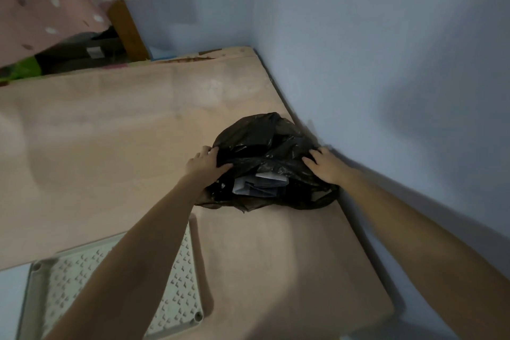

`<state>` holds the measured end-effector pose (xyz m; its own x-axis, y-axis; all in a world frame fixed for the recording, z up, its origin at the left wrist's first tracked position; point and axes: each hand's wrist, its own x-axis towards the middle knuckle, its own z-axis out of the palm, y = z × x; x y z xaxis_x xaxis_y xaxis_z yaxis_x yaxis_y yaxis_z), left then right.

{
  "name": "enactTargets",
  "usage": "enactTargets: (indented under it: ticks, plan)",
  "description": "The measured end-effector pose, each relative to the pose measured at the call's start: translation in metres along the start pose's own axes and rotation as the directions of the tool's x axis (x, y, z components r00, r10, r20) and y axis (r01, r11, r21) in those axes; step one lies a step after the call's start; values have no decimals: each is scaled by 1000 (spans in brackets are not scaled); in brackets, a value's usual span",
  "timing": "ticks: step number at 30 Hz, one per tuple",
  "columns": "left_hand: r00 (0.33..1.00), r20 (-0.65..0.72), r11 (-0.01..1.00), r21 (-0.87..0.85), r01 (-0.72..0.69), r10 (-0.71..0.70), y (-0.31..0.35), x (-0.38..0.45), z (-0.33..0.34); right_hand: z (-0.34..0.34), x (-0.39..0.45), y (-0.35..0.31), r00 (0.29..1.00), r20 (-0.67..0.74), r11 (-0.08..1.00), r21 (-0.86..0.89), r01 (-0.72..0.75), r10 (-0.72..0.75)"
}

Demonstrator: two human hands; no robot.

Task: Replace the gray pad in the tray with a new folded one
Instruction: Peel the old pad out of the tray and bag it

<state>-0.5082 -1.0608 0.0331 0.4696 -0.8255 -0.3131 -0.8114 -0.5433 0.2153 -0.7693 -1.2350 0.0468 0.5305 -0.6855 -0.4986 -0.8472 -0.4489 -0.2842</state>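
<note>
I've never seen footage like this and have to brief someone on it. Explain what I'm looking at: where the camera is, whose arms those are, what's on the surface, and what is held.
There is only one picture, taken by a wide-angle camera worn on a person's head, looking forward and down. There is no machine: the two bare arms are the wearer's own. The left hand grips the edge of a black plastic bag, and the right hand rests on the bag's other side with fingers curled into the plastic. In the bag's opening lie folded gray-white pads. The bag sits on a pale wooden board beside a blue wall. Near the bottom left, partly behind the left arm, lies a white perforated tray.
</note>
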Motion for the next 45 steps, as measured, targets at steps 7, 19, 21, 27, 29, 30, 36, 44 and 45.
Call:
enactTargets:
  ticks: [7,19,21,27,29,30,36,44,45]
  plan:
    - [986,141,973,227,50,-84,-22,-18,-25,15,-28,14,993,-56,981,165,-97,108]
    - [990,-17,990,6,143,-143,-53,-90,-26,40,-112,36,968,-116,921,352,-167,220]
    - [979,-104,985,-23,172,-174,-51,-106,-22,40,-128,34,959,-139,872,462,-159,248]
    - [931,-313,894,-447,28,-186,-37,-156,-35,31,-185,21,947,-279,730,680,75,162]
    - [956,-257,735,-674,-71,-143,-28,-178,-43,34,-199,18,918,-355,683,716,146,175]
    - [959,-258,638,-760,-125,-119,-23,-187,-47,34,-206,14,899,-391,664,728,170,198]
    - [901,-414,221,-898,-381,-129,5,-192,-72,8,-207,-13,767,-591,596,718,360,249]
    - [844,-452,64,-889,-454,-287,39,-142,-155,-90,-183,-59,566,-766,451,639,623,305]
    - [838,-480,48,-873,-485,-261,45,-139,-169,-102,-182,-66,530,-802,452,595,664,277]
